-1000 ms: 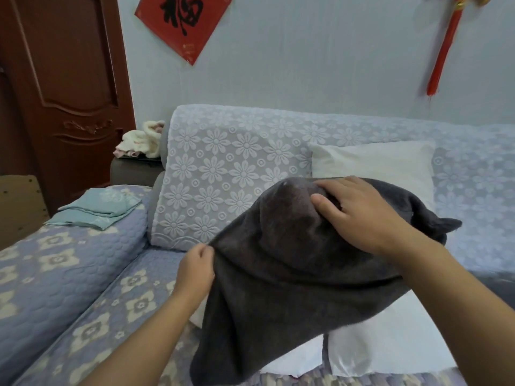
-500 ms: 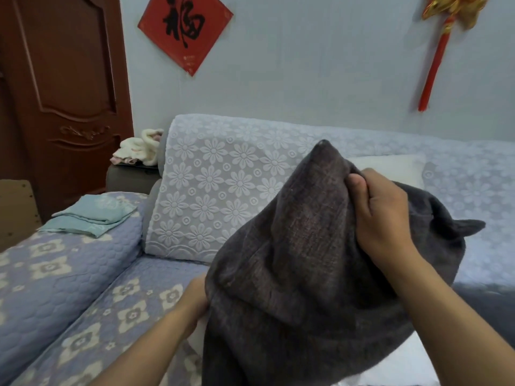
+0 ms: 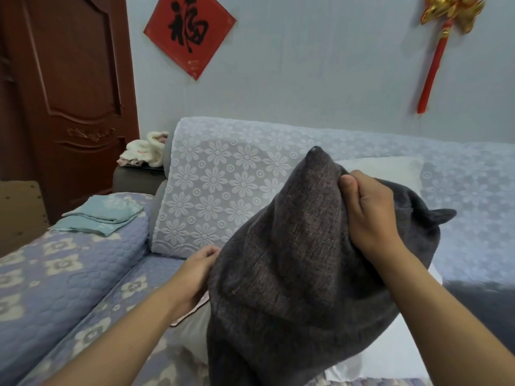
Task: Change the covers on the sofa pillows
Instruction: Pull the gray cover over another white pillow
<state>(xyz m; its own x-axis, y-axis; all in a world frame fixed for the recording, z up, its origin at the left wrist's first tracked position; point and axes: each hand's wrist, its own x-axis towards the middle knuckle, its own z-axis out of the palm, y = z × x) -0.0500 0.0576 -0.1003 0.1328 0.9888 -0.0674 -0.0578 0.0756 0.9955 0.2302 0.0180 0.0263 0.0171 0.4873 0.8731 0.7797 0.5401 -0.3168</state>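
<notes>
The right hand pinches a corner of the grey cover, lifted over the sofa seat; the left hand grips its lower edge. If the bunched cloth snags on the white pillow inside, the corner may slip free. Compared with a second ago, that corner stands much higher.
</notes>
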